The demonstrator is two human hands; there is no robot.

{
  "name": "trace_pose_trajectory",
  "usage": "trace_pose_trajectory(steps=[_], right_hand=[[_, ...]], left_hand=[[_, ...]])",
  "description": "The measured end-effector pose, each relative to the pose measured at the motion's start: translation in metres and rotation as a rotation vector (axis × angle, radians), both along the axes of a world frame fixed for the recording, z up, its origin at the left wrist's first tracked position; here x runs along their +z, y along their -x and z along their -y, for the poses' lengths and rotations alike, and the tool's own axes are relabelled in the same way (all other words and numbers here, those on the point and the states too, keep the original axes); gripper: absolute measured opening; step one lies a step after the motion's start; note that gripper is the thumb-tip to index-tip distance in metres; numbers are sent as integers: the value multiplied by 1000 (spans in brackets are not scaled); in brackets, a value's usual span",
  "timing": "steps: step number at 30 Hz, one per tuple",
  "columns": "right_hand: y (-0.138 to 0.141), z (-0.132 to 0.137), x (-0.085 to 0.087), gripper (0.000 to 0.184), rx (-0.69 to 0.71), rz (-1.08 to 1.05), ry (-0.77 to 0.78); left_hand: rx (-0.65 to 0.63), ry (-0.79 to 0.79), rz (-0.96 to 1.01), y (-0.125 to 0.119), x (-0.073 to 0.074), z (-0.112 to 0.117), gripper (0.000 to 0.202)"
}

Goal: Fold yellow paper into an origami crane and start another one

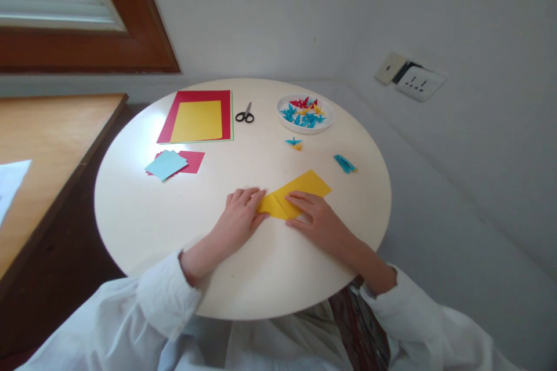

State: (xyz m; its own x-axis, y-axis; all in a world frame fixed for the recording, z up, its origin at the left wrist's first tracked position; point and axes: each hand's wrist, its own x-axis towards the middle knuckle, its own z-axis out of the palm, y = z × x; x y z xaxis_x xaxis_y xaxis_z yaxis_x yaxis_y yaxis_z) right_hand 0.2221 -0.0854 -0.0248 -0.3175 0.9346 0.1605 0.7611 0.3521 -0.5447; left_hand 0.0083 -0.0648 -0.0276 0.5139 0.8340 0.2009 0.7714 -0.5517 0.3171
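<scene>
A sheet of yellow paper (pixel 307 184) with a crease across it lies in front of me near the middle of the round table. My left hand (pixel 239 208) holds its left end, fingers above and thumb at the lower edge. Over its right part rests my right hand (pixel 319 217), with fingertips pressing on the paper and the thumb at the near edge. The fingers hide parts of the sheet. Beyond it stand a small blue paper crane (pixel 294 141) and a tiny yellow folded piece (pixel 297 148). Several narrow blue folded strips (pixel 344 163) lie to the right.
A white dish (pixel 282 122) of red, blue and yellow paper cranes stands at the back right. Black-handled scissors (pixel 245 114) lie beside large red and yellow sheets (pixel 198 122). Light blue squares (pixel 166 164) overlap red ones (pixel 192 161) at left. The round table (pixel 143 226) nears the wall.
</scene>
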Motion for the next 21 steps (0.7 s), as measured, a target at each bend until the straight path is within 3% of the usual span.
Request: trace_pose_trajectory(steps=[11, 18, 21], right_hand=[[2, 1, -6, 35, -34, -57, -72], [3, 0, -7, 33, -10, -68, -59], [4, 1, -6, 35, -67, -108, -99]], left_hand=[[34, 189, 194, -3, 7, -3, 35], [62, 411, 567, -7, 8, -10, 31], [74, 478, 714, -8, 9, -13, 30]])
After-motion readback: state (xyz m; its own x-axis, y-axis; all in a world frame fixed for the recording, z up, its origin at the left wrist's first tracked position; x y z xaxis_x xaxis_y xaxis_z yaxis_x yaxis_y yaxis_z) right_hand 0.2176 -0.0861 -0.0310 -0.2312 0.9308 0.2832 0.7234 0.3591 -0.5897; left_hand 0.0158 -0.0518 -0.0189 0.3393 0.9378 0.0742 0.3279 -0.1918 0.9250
